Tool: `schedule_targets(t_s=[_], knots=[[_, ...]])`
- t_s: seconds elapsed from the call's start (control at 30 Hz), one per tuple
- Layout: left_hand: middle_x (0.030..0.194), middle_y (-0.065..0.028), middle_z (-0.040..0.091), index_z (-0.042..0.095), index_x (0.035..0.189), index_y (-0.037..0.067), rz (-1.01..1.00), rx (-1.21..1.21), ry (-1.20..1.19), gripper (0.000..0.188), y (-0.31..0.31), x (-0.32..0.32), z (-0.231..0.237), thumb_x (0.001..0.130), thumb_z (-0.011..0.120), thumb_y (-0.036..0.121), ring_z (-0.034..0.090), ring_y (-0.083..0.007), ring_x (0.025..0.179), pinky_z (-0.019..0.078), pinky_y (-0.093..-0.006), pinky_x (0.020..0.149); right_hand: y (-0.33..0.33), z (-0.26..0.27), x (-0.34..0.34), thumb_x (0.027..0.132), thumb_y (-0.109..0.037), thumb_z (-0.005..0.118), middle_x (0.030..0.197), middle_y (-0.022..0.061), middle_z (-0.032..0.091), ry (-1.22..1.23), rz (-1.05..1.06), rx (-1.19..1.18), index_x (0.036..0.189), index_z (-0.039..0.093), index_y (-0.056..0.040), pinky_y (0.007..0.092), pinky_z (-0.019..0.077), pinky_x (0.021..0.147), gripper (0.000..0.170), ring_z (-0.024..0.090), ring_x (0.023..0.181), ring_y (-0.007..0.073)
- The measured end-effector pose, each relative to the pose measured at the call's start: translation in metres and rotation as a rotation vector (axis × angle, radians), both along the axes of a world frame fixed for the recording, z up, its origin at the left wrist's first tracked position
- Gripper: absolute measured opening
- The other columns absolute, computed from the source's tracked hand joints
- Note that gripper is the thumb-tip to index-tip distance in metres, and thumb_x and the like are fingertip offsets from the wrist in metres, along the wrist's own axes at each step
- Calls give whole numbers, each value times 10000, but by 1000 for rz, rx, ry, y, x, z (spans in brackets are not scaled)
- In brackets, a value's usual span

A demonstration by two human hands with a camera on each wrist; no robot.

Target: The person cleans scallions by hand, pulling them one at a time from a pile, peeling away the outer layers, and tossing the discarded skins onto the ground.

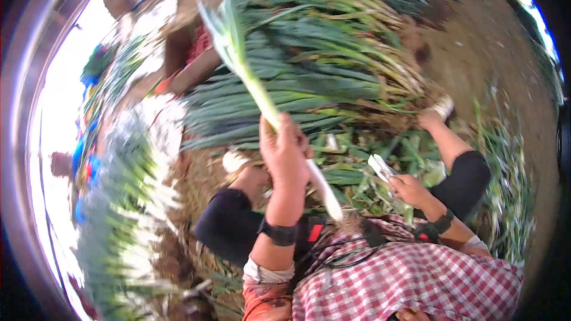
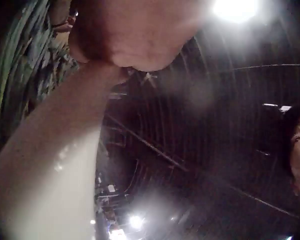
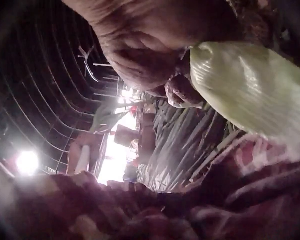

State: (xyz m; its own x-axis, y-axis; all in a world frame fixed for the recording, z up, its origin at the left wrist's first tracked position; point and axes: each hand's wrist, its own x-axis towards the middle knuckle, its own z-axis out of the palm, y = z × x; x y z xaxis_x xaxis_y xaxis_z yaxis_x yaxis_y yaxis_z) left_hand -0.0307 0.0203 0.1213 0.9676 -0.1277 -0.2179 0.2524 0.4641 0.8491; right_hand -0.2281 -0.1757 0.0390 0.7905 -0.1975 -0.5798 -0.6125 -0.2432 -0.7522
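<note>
My left hand (image 1: 284, 150) grips a leek (image 1: 256, 90) around its pale stalk, with the green leaves fanned upward and the white root end slanting down toward my lap. The stalk (image 2: 65, 175) fills the lower left of the left wrist view, below the curled left hand (image 2: 135, 35). My right hand (image 1: 410, 190) holds a pale, folded leek leaf (image 1: 382, 168) out over the trimmings. Close up in the right wrist view, that ribbed, pale green leaf (image 3: 250, 85) hangs beside the curled right hand (image 3: 155, 45), its fingertips partly hidden.
A large pile of untrimmed leeks (image 1: 297, 77) lies ahead, roots to the right. Cleaned leeks (image 1: 125, 202) are lined up at the left. Leaf trimmings (image 1: 357, 184) cover the ground between my knees, and more scraps (image 1: 505, 172) lie at the right. A wooden stool-like block (image 1: 193, 71) stands beyond.
</note>
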Motion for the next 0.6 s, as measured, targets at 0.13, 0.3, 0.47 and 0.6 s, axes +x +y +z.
schedule_targets(t_s=[0.13, 0.3, 0.47, 0.6], knots=[[641, 4, 423, 445, 876, 134, 166, 23, -123, 76, 58, 8, 43, 856, 477, 199, 367, -76, 424, 285, -191, 339, 7, -4, 12, 871, -320, 416, 579, 6, 453, 18, 110, -14, 699, 486, 5, 261, 371, 497, 374, 439, 518, 90], [612, 3, 456, 502, 804, 84, 521, 563, -405, 209, 234, 87, 58, 838, 493, 291, 426, -73, 449, 363, -209, 392, 4, -21, 11, 871, -323, 411, 563, 8, 452, 85, 48, -7, 670, 480, -15, 261, 367, 479, 374, 429, 485, 93], [976, -116, 564, 506, 1071, 7, 651, 847, -337, 305, 491, 132, 75, 826, 469, 185, 555, -222, 871, 450, -346, 723, 10, -28, 11, 872, -312, 405, 574, 28, 474, 56, 33, -2, 695, 495, -3, 279, 381, 486, 367, 447, 499, 105], [1268, -152, 367, 316, 1239, -33, -128, 100, -430, 402, 424, 95, 103, 895, 297, 172, 393, -228, 1147, 308, -327, 975, 12, -42, 19, 871, -308, 409, 560, 46, 475, 44, 178, -72, 708, 516, -1, 294, 375, 486, 364, 447, 505, 115]])
